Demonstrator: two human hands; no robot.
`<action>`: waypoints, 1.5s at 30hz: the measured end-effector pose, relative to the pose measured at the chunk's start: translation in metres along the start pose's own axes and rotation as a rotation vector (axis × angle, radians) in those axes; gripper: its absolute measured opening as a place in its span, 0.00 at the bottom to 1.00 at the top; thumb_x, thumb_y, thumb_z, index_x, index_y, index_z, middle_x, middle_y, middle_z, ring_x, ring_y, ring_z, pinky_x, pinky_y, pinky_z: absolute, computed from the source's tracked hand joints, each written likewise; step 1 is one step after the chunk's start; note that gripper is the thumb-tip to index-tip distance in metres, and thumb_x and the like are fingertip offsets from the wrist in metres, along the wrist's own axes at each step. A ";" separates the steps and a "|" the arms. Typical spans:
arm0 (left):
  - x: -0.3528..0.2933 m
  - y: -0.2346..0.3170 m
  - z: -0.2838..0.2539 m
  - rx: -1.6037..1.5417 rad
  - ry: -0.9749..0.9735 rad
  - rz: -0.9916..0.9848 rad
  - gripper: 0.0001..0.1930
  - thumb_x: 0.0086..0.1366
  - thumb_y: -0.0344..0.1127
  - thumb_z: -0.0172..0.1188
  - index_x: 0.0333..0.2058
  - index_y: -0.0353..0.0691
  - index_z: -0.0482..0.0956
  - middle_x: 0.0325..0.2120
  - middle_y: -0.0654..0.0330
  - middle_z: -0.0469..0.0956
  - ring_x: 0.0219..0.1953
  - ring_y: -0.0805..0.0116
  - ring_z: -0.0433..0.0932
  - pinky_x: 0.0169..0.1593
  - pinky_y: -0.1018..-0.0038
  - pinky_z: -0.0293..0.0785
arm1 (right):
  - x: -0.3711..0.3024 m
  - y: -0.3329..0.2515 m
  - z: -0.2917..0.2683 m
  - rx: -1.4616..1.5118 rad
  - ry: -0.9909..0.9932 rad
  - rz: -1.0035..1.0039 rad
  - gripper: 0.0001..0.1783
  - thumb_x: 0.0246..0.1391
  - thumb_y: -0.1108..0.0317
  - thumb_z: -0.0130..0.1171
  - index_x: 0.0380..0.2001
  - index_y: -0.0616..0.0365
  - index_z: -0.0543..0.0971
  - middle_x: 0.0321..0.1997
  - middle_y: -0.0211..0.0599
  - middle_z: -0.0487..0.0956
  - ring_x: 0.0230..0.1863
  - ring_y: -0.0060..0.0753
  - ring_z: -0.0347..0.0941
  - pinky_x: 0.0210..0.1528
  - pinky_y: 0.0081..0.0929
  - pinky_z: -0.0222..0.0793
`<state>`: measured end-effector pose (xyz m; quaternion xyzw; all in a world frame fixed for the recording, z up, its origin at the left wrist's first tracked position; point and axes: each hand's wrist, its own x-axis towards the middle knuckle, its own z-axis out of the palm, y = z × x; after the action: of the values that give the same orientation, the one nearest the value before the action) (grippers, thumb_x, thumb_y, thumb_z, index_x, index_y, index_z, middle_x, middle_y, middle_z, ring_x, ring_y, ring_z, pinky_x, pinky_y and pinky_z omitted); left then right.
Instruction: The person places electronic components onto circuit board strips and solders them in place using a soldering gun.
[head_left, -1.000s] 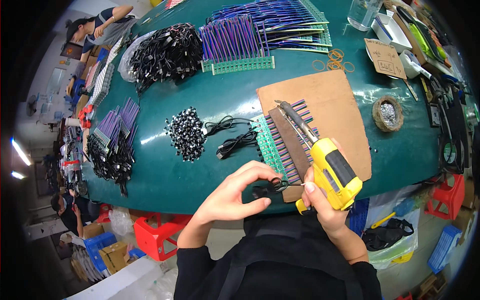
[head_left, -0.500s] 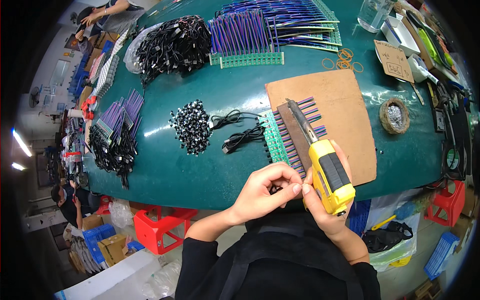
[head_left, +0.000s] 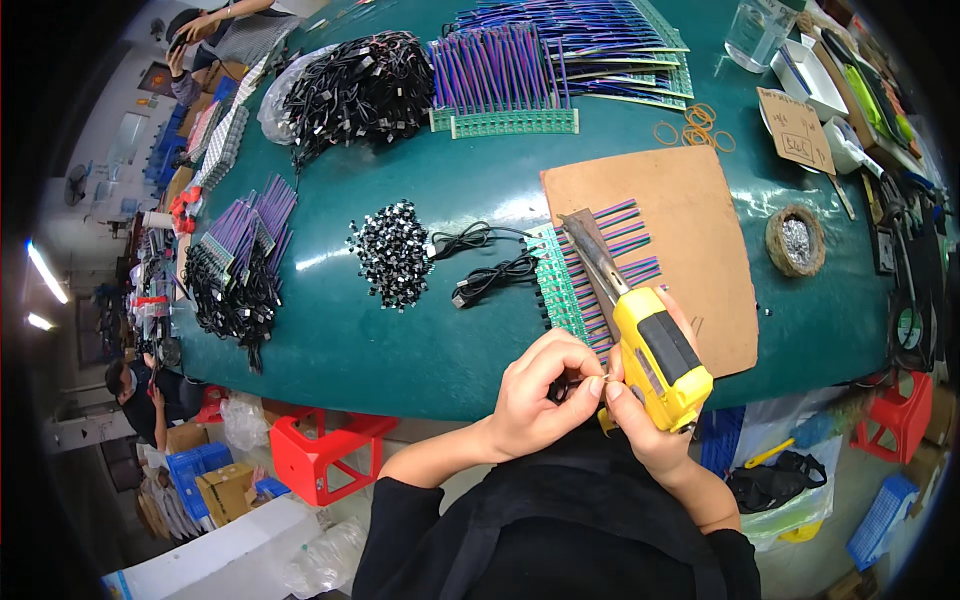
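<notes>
Holding a yellow tool over a wired circuit strip

Gripping a yellow and black hand tool (head_left: pixel 660 360), the right hand (head_left: pixel 645 425) is closed around its body at the near edge of the green desk (head_left: pixel 400 350). The tool's long axis runs from the person up and to the left, with its dark metal tip (head_left: pixel 590 245) pointing away from the person onto a green circuit strip with purple wires (head_left: pixel 590 275). That strip lies partly on a brown cardboard sheet (head_left: pixel 700 220). The left hand (head_left: pixel 545 395) is closed, its fingertips pinching something small and dark against the right hand; what it is cannot be told. 2 black cables (head_left: pixel 490 260) and a pile of small black parts (head_left: pixel 392 250) lie just left of the strip.
</notes>
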<state>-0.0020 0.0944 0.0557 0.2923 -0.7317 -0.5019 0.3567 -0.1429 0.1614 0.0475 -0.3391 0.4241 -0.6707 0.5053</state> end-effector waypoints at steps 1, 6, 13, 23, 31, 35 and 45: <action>0.002 0.001 -0.004 0.007 0.006 0.001 0.04 0.58 0.26 0.60 0.32 0.36 0.74 0.28 0.61 0.71 0.26 0.75 0.69 0.29 0.80 0.67 | 0.000 -0.001 0.001 -0.031 0.020 0.011 0.43 0.45 0.86 0.55 0.65 0.62 0.51 0.55 0.41 0.65 0.41 0.21 0.70 0.42 0.19 0.70; 0.035 -0.028 -0.033 0.303 0.104 -0.085 0.03 0.59 0.27 0.59 0.30 0.35 0.75 0.33 0.62 0.68 0.30 0.77 0.67 0.32 0.82 0.64 | -0.002 -0.005 -0.008 0.027 0.119 0.094 0.41 0.49 0.82 0.54 0.65 0.59 0.51 0.35 0.38 0.72 0.30 0.21 0.70 0.27 0.17 0.71; 0.049 -0.074 -0.040 0.409 0.142 -0.186 0.05 0.57 0.29 0.62 0.29 0.34 0.77 0.37 0.61 0.66 0.30 0.77 0.67 0.32 0.81 0.67 | -0.015 -0.003 -0.019 0.058 0.123 0.199 0.39 0.50 0.81 0.53 0.65 0.64 0.52 0.31 0.39 0.74 0.30 0.24 0.72 0.29 0.20 0.74; 0.044 -0.080 -0.032 0.438 0.198 -0.159 0.05 0.56 0.28 0.63 0.27 0.35 0.76 0.36 0.62 0.67 0.27 0.80 0.67 0.29 0.83 0.67 | -0.017 -0.006 -0.020 0.041 0.094 0.301 0.35 0.51 0.81 0.53 0.63 0.63 0.56 0.31 0.40 0.75 0.26 0.23 0.71 0.26 0.19 0.73; 0.041 -0.085 -0.028 0.603 0.253 -0.032 0.05 0.55 0.28 0.63 0.27 0.36 0.75 0.35 0.60 0.69 0.26 0.76 0.70 0.27 0.79 0.69 | -0.014 -0.014 -0.018 0.016 0.074 0.330 0.35 0.52 0.82 0.53 0.63 0.63 0.56 0.30 0.40 0.75 0.24 0.21 0.70 0.25 0.19 0.73; 0.042 -0.086 -0.028 0.633 0.262 0.020 0.05 0.55 0.28 0.63 0.27 0.36 0.75 0.35 0.60 0.69 0.25 0.76 0.70 0.27 0.79 0.70 | -0.014 -0.017 -0.019 0.022 0.073 0.343 0.36 0.51 0.82 0.53 0.64 0.63 0.55 0.31 0.40 0.75 0.25 0.22 0.71 0.26 0.19 0.74; 0.042 -0.085 -0.030 0.573 0.240 -0.040 0.05 0.54 0.27 0.63 0.26 0.36 0.75 0.34 0.61 0.69 0.25 0.78 0.70 0.27 0.80 0.69 | -0.012 -0.010 -0.022 0.057 0.120 0.227 0.24 0.50 0.81 0.53 0.53 0.68 0.66 0.38 0.43 0.76 0.39 0.29 0.74 0.32 0.25 0.78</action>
<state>0.0042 0.0177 -0.0073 0.4524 -0.7902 -0.2440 0.3338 -0.1635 0.1789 0.0471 -0.2337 0.4701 -0.6399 0.5611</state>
